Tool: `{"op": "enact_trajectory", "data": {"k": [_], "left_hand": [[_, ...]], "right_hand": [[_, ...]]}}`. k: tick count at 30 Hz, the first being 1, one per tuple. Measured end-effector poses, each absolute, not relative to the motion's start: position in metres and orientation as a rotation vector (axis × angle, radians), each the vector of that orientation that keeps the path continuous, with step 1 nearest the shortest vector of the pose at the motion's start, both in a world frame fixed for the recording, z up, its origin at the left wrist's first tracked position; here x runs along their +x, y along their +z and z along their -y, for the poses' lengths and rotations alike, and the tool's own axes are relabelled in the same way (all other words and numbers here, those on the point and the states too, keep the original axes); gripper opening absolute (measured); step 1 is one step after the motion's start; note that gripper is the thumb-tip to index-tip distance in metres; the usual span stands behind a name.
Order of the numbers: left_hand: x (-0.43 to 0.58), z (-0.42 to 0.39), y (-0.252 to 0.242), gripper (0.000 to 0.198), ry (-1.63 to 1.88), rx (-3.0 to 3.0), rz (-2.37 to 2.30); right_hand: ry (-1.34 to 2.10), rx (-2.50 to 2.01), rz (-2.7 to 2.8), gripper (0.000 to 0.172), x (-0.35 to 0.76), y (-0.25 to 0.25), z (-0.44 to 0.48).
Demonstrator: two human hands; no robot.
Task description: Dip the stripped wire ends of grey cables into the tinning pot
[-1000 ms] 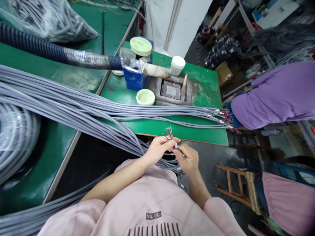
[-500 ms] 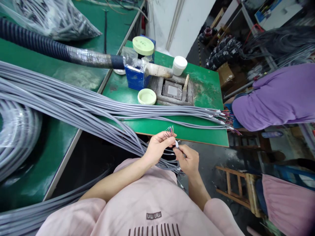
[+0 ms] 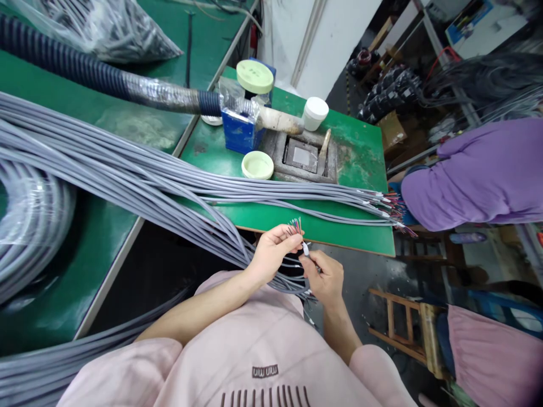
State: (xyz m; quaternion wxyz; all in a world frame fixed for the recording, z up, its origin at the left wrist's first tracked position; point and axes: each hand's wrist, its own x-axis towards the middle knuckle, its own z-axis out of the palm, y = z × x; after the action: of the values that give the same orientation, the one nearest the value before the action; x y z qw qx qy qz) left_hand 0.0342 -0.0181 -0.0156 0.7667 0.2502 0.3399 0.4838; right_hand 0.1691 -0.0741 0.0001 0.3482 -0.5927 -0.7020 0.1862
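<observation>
In front of my chest, my left hand (image 3: 276, 250) pinches the stripped end of a grey cable between thumb and fingers. Its thin coloured wires (image 3: 296, 226) fan out above the fingertips. A white section (image 3: 306, 249) of the cable end shows between my two hands. Just below that, my right hand (image 3: 326, 277) is closed with thumb and forefinger on the cable; its other fingers are curled, and what lies inside them is hidden. More grey cables (image 3: 231, 249) hang over the table edge and pass beneath my hands.
Grey cables (image 3: 271, 189) lie across the green table (image 3: 360, 237), their stripped ends to the right. Behind stand a solder pot (image 3: 302, 156), a pale dish (image 3: 257, 165), a white tub (image 3: 315, 113) and a ribbed hose (image 3: 165, 94). A person in purple (image 3: 475, 169) is at the right.
The view has shifted slightly, so the table things sit a little further right. Both hands keep nearly the same hold on the cable end.
</observation>
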Motion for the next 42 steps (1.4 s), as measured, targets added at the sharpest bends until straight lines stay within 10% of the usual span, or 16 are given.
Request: {"op": "enact_trajectory", "data": {"k": [42], "left_hand": [[0.0318,0.0193,-0.0077,0.031,1.13,0.517,-0.761]], "right_hand": [[0.516,-1.537,1.762,0.023,0.1664,-0.0076,0.0749]]}}
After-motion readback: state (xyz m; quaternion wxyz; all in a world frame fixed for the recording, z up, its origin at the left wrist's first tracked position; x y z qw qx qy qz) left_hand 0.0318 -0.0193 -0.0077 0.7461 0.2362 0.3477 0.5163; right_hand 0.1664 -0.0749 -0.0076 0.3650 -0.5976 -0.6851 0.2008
